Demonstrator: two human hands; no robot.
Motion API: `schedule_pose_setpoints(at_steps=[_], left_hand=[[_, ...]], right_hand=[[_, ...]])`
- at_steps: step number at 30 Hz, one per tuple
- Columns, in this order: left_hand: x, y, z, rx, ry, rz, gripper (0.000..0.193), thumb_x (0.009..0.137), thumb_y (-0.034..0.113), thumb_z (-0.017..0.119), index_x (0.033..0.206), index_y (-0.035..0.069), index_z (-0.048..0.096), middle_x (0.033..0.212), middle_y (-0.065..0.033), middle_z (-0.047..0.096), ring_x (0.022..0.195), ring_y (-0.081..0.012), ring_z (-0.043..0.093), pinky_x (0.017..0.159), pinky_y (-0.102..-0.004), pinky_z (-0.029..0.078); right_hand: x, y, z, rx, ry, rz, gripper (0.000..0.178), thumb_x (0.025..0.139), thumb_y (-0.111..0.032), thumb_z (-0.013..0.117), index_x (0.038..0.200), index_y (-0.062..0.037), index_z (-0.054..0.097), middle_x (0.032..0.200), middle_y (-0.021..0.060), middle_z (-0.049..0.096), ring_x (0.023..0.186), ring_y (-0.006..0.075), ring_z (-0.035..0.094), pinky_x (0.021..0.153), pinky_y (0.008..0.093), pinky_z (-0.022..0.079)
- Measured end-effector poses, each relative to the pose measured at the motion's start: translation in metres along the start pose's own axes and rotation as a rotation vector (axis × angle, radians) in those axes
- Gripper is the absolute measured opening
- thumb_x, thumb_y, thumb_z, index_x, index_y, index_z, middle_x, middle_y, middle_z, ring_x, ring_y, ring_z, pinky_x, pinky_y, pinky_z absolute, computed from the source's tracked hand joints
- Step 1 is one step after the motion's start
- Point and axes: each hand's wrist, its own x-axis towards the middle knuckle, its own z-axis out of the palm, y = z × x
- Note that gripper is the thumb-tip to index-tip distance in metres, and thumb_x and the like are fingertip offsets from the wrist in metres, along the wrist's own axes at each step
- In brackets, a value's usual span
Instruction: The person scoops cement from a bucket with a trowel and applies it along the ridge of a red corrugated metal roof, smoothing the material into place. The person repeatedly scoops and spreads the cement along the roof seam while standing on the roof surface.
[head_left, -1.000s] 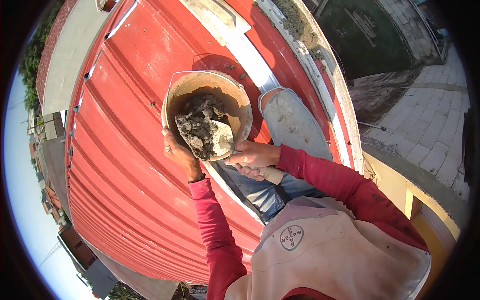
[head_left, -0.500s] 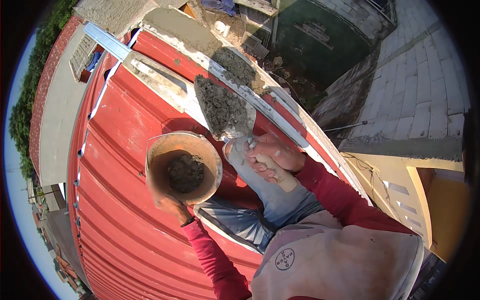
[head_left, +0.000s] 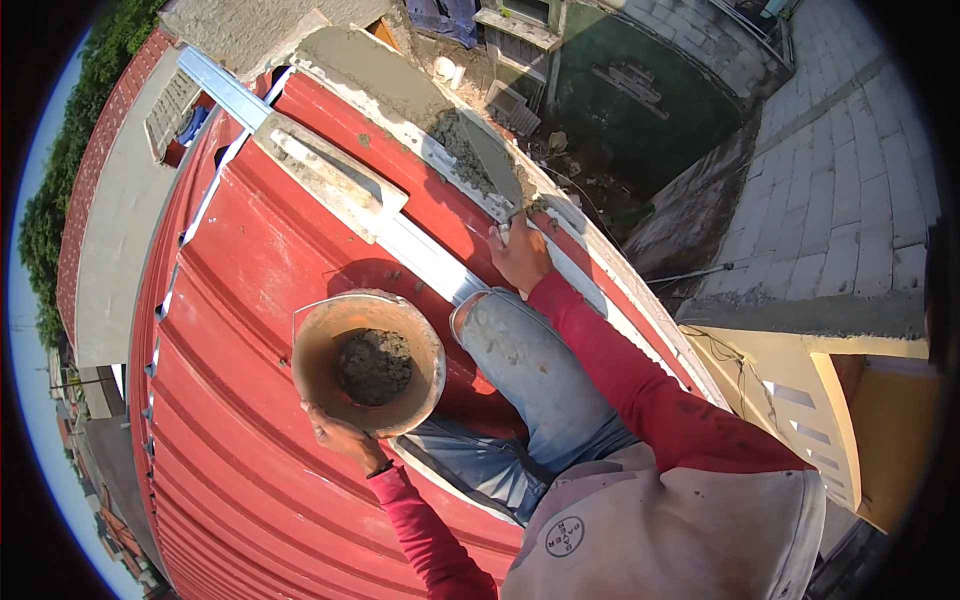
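Gripping: your right hand [head_left: 522,257], fingers curled round the trowel [head_left: 490,163], blade at the mortar strip [head_left: 365,68] along the red roof [head_left: 235,275]. Supporting: your left hand [head_left: 342,438], against the bucket [head_left: 425,335], finger closure impossible to tell. Bucket: left of your bent leg [head_left: 535,370], mortar [head_left: 375,366] inside. Float [head_left: 325,182]: on the pale metal bar [head_left: 435,258].

Worn with faded blue jeans [head_left: 535,375], a stained pale shirt [head_left: 690,530] with red sleeves [head_left: 640,375] bore a round dark emblem [head_left: 565,537] toward five o'clock; a dark wristband [head_left: 380,468] showed toward seven.
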Motion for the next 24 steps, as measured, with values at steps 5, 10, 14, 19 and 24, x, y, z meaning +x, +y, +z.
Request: schedule_pose_setpoints(at_steps=[5, 10, 14, 19, 24], left_hand=[[0.002, 0.004, 0.004, 0.052, 0.053, -0.029, 0.049, 0.103, 0.04, 0.048, 0.114, -0.004, 0.067, 0.097, -0.0057, 0.065, 0.083, -0.0159, 0.057, 0.074, -0.032, 0.048], [0.0, 0.01, 0.002, 0.055, 0.006, -0.003, 0.05, 0.104, 0.041, 0.046, 0.117, -0.004, 0.065, 0.1, -0.0063, 0.064, 0.085, -0.0158, 0.057, 0.077, -0.0325, 0.047], [0.0, 0.013, 0.004, 0.081, -0.011, -0.008, 0.05, 0.105, 0.04, 0.045, 0.117, -0.004, 0.065, 0.099, -0.0066, 0.063, 0.085, -0.0159, 0.055, 0.078, -0.0328, 0.047], [0.004, 0.006, -0.001, 0.131, 0.03, -0.021, 0.051, 0.105, 0.039, 0.044, 0.112, -0.006, 0.066, 0.094, -0.0067, 0.064, 0.082, -0.0162, 0.055, 0.076, -0.033, 0.047], [-0.001, 0.012, 0.006, 0.122, 0.017, 0.069, 0.053, 0.106, 0.04, 0.043, 0.11, -0.007, 0.067, 0.09, -0.0061, 0.064, 0.08, -0.0165, 0.055, 0.073, -0.0331, 0.047]], right_hand=[[-0.022, 0.034, -0.041, 0.414, 0.042, 0.23, 0.037, 0.093, -0.035, 0.058, 0.093, 0.0018, 0.056, 0.068, 0.0177, 0.064, 0.059, 0.0327, 0.066, 0.053, 0.0427, 0.053], [-0.02, 0.03, -0.039, 0.677, -0.152, 0.591, 0.041, 0.099, -0.043, 0.049, 0.093, -0.0026, 0.055, 0.067, 0.0049, 0.053, 0.05, 0.0157, 0.057, 0.037, 0.0333, 0.046], [-0.012, 0.011, -0.018, 1.053, -0.191, 0.56, 0.04, 0.099, -0.046, 0.048, 0.091, -0.0077, 0.054, 0.069, 0.0033, 0.052, 0.05, 0.0139, 0.055, 0.036, 0.0326, 0.046], [-0.041, -0.036, 0.026, 1.353, -0.043, 0.767, 0.034, 0.099, -0.04, 0.05, 0.093, -0.0071, 0.048, 0.076, 0.0046, 0.053, 0.052, 0.0173, 0.055, 0.04, 0.0336, 0.049], [-0.034, -0.039, 0.1, 1.224, 0.176, 0.621, 0.034, 0.099, -0.031, 0.054, 0.107, -0.0041, 0.036, 0.087, 0.0138, 0.055, 0.051, 0.023, 0.058, 0.038, 0.0376, 0.051]])
